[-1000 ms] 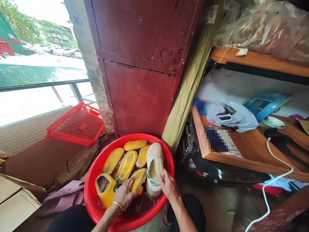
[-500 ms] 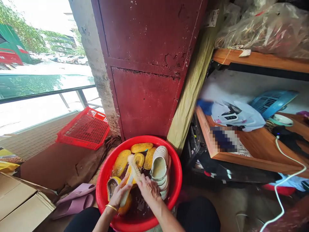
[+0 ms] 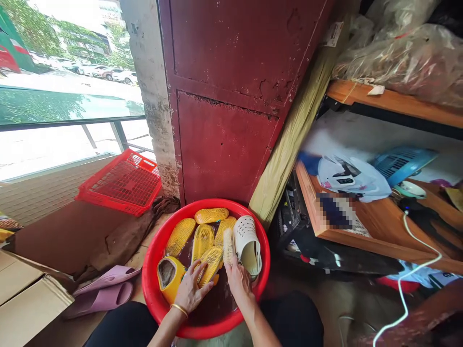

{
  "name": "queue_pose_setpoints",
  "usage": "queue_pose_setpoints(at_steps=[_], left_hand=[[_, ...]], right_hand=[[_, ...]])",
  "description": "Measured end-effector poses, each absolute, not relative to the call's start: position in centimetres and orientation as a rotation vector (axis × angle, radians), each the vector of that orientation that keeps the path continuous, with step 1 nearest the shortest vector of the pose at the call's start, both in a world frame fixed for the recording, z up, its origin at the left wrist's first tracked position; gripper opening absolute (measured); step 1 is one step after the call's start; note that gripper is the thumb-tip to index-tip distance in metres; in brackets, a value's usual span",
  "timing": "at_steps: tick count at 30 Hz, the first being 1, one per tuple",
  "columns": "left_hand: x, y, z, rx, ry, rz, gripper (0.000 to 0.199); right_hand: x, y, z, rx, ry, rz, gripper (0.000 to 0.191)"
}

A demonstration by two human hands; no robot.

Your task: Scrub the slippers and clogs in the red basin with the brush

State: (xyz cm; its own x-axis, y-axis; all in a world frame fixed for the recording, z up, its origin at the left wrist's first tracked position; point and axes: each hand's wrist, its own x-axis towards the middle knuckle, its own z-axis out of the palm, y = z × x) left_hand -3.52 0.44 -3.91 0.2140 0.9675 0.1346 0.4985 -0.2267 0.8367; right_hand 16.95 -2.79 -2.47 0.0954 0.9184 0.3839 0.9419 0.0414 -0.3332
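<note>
One red door (image 3: 224, 144) stands behind one red tub (image 3: 155, 299). Tub contents: six yellow shoes (image 3: 180, 236), five sole-up; white clog (image 3: 246, 231), toe doorward. Left hand (image 3: 190, 290): fingers spread on nearest sole. Right hand (image 3: 238, 279): closed on one brush (image 3: 227, 243) beside the clog, long axis doorward.

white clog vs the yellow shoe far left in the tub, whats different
The white clog has holes across its toe; the yellow shoe looks plain outside. The white clog's inside is pale, the yellow shoe's darker and greyish. Both sit in the red tub, openings showing.
</note>
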Motion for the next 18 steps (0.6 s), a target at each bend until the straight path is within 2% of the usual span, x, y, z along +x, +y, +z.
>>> queue_pose_setpoints(at_steps=[3, 9, 18], left_hand=[[-3.5, -0.1, -4.1, 2.082, 1.374, 0.917, 0.063], [-4.0, -0.3, -4.5, 2.272, 1.530, 1.023, 0.074], [-2.9, 0.6, -5.5, 2.306, 1.790, 0.448, 0.088]], right_hand=[[17.3, -2.9, -2.9, -2.039, -1.756, -0.219, 0.048], [16.5, -3.4, -3.5, -1.904, -1.814, -0.184, 0.058], [16.4, -3.8, -2.8, -2.052, -1.912, 0.059, 0.055]])
